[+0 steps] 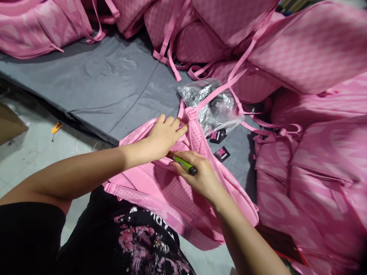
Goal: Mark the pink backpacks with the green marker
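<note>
A pink backpack (172,185) with dotted mesh padding and straps lies across my lap and the table's near edge. My left hand (164,137) is closed over its upper part, fingers bent into the fabric. In my right hand (199,170) is a green-handled tool (185,164) with a black end, held against the backpack just beside the left hand. The tool's tip is hidden between the hands and the pink fabric. A strap buckle (190,112) sits just beyond my fingers.
Several pink backpacks (309,46) are heaped at the back and right of the grey-covered table (114,84). A clear plastic bag (212,101) and two black tags (222,153) lie ahead. An orange-handled tool (56,128) is on the floor, near a cardboard box (10,124).
</note>
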The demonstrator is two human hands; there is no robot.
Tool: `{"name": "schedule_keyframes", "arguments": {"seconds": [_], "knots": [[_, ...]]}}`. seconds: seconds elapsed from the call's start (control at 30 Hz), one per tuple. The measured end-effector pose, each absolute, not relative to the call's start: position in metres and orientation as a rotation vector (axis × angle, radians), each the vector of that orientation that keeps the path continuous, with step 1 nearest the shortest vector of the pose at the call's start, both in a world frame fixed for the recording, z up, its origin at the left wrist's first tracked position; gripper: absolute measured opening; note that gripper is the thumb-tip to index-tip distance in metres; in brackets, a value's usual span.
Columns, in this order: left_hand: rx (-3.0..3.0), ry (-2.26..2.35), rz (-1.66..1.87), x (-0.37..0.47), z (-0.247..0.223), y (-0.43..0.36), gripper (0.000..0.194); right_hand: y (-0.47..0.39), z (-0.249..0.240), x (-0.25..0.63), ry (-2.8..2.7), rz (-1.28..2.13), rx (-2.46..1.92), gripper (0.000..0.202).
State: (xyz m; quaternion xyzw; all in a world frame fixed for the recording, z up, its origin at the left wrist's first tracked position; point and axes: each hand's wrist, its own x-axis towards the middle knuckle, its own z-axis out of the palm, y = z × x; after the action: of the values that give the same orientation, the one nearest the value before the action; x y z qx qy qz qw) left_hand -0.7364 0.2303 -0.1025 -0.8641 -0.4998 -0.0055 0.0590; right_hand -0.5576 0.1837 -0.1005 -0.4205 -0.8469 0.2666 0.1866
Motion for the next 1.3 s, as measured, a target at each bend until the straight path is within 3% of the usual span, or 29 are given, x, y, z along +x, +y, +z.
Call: {"name": "schedule_keyframes", "arguments": {"seconds": [0.4,0.53,1.17,1.3], "knots": [[-2.602,-1.447,-0.028,-0.74,-0.104,0.231,0.055,0.183,-0.091,-0.571,-2.476,0.56,-1.376,0.022],[-2.625,-1.464,-0.055,-0.742,-0.106,0.232,0.055,0.18,-0.094,-0.57,-2.422,0.643,-1.327,0.023],[-2.647,-1.492,-0.073,-0.743,-0.103,0.231,0.054,0.163,-0.111,-0.587,-2.199,0.196,-1.468,0.016],[-2.653,-1.491,-0.083,-0.744,-0.102,0.231,0.057,0.164,-0.111,-0.586,-2.194,0.332,-1.404,0.016]]}}
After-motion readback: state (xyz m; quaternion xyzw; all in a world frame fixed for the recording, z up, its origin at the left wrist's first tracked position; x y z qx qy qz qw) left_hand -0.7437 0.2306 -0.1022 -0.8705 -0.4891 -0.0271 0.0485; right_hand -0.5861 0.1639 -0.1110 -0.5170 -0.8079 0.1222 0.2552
